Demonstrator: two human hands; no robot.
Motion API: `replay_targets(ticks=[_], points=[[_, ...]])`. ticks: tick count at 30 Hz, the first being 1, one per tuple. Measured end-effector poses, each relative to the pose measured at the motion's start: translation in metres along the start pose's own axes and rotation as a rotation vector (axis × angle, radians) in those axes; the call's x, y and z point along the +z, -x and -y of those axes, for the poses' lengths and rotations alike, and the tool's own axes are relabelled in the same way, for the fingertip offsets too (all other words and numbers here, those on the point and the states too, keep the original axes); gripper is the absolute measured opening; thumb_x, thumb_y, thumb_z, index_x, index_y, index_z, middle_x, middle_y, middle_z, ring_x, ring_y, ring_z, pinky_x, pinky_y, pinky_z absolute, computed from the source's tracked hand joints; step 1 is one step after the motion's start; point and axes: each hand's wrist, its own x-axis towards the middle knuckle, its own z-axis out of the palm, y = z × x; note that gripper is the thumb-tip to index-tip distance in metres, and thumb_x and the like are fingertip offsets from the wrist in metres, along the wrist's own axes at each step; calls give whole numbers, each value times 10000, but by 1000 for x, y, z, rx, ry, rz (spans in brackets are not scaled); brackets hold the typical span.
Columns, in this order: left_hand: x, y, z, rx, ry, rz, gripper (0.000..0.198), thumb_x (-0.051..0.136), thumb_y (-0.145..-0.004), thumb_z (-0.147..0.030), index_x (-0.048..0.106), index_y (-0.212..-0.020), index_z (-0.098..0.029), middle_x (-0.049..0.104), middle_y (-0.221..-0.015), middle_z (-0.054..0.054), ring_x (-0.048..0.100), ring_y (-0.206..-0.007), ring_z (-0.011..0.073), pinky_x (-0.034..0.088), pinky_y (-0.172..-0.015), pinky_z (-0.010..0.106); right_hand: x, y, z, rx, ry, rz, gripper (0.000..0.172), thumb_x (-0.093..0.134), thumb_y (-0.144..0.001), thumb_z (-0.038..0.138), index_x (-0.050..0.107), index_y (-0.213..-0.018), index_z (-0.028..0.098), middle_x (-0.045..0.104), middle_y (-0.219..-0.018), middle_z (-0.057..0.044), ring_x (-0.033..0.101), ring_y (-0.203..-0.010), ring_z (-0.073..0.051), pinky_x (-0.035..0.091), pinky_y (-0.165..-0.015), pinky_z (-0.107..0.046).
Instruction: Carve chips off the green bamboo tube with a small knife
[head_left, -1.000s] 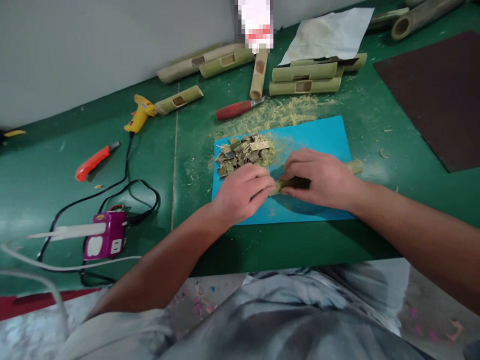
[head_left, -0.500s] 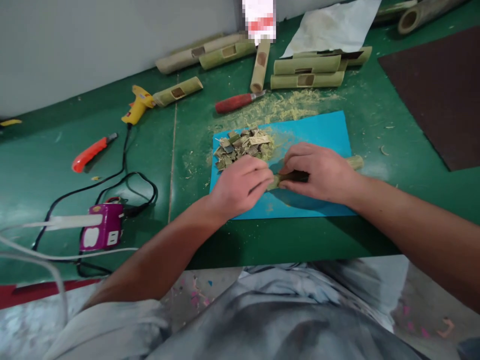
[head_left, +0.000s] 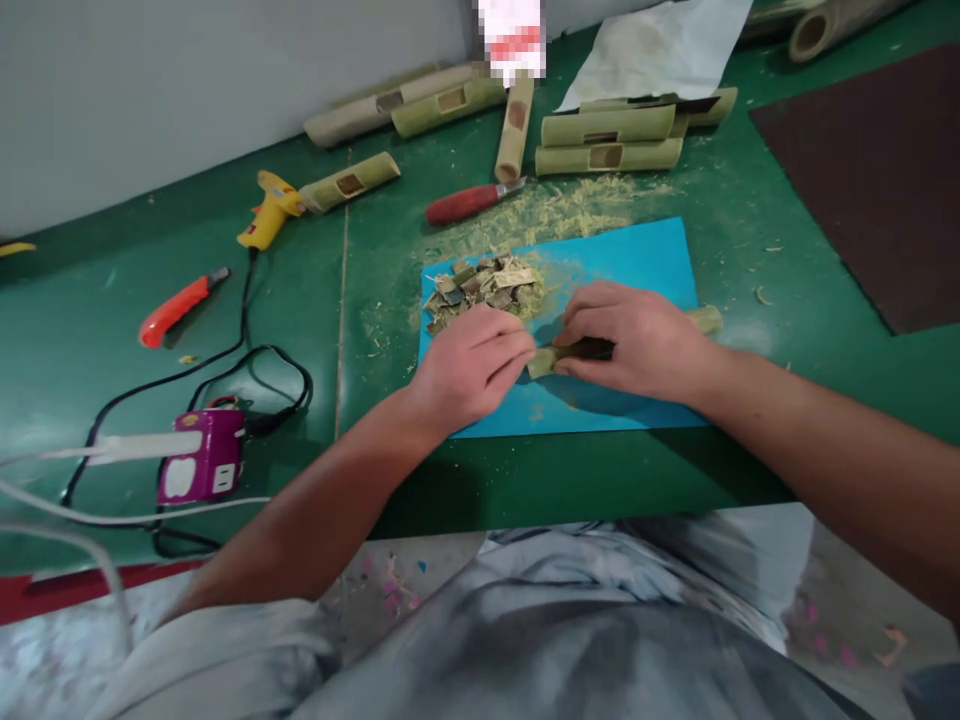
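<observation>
Bare forearms, bare left hand (head_left: 469, 365) and right hand (head_left: 637, 340); a pale grey-white sleeve (head_left: 225, 655) bunched at the left upper arm; over the lap, mottled grey-blue cloth (head_left: 570, 640), creased and washed-out.

soft, fairly bright overhead light. the right hand (head_left: 637, 340) casts a faint shadow on the blue mat (head_left: 637, 260); left of the mat the green table (head_left: 75, 370) shows pale glare. below the mat, clothing (head_left: 570, 620) blurs.

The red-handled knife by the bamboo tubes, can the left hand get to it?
Probably yes. The left hand lies at the end of the bamboo stick that the right hand holds, and only the low pile of chips sits between it and the red-handled knife, which lies uncovered.
</observation>
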Motion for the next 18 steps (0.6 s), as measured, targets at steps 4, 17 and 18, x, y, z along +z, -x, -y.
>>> replay_targets(ticks=[4, 17, 18], points=[[-2, 1, 1, 29, 40, 1, 112, 571, -973, -163, 683, -975, -154, 705, -939, 71, 629, -834, 159, 524, -778, 303, 0, 0, 0, -11, 12, -12, 182, 632, -879, 356, 715, -838, 200, 678, -914, -78, 620, -922, -227, 472, -785, -353], [-3, 3, 2, -7, 58, 10, 137, 558, -986, -187, 694, -975, -173, 715, -952, 66, 648, -863, 160, 527, -793, 306, -2, -1, 1, 26, 5, 22, 167, 649, -864, 354, 722, -846, 205, 685, -935, -74, 621, -942, -226, 473, -794, -350], [-3, 3, 2, -23, 52, 6, 139, 558, -986, -187, 695, -969, -175, 716, -953, 65, 648, -861, 160, 527, -795, 306, -2, -1, 1, 32, 1, 24, 167, 651, -862, 357, 722, -850, 206, 686, -942, -74, 622, -946, -226, 473, -795, -350]])
